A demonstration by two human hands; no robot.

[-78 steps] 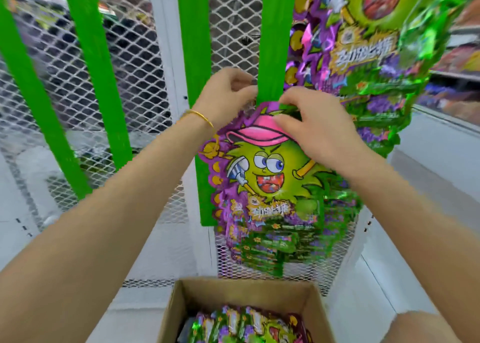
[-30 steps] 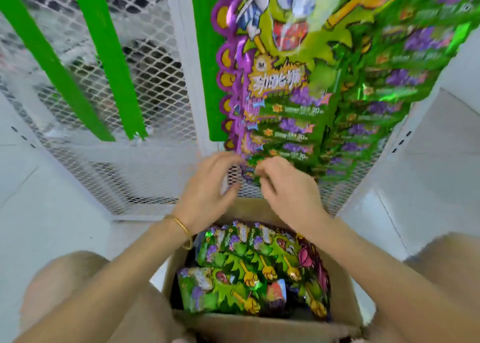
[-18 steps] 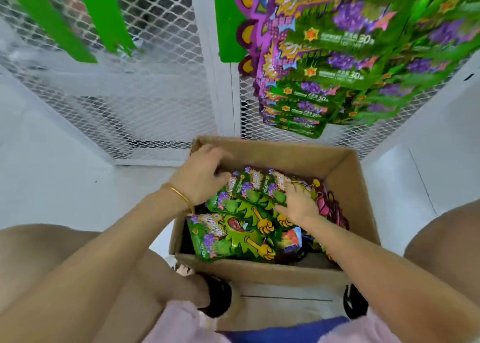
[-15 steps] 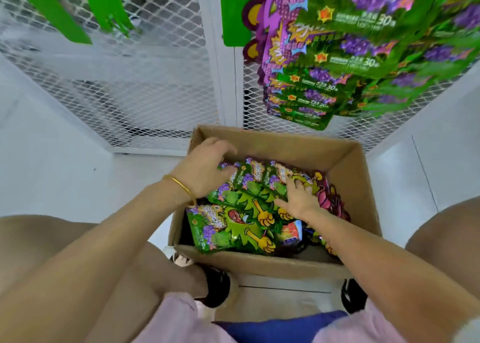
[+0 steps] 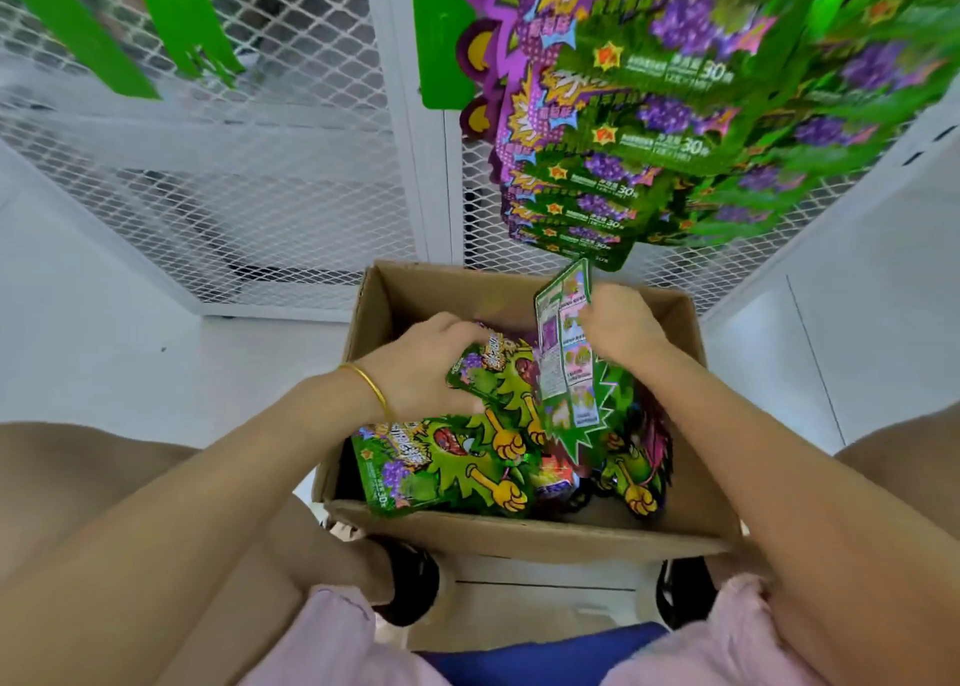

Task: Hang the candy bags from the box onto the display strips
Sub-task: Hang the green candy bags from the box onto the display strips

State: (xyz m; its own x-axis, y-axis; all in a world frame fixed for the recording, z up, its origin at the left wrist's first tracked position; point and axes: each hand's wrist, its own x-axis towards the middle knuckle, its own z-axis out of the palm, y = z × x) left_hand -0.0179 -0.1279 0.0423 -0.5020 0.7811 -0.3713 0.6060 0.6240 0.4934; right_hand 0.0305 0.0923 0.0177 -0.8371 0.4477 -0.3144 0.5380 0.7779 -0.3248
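Observation:
An open cardboard box (image 5: 524, 534) on the floor in front of me holds several green and purple candy bags (image 5: 441, 469). My right hand (image 5: 621, 326) grips one candy bag (image 5: 566, 368) by its upper part and holds it upright, back side towards me, above the others. My left hand (image 5: 426, 371) rests on another candy bag (image 5: 493, 368) at the box's left side, fingers curled round its edge. Above the box, several hung candy bags (image 5: 670, 113) overlap on a green display strip (image 5: 441, 35).
A white wire-mesh panel (image 5: 249, 176) stands behind the box, with more green strips (image 5: 182, 14) hanging bare at the upper left. White floor lies on both sides. My knees flank the box, and my shoes (image 5: 410, 576) sit just under its near edge.
My hands came down from the hung bags into the box. The right hand has closed on one bag and lifted it upright; the left hand has moved onto a bag beside it.

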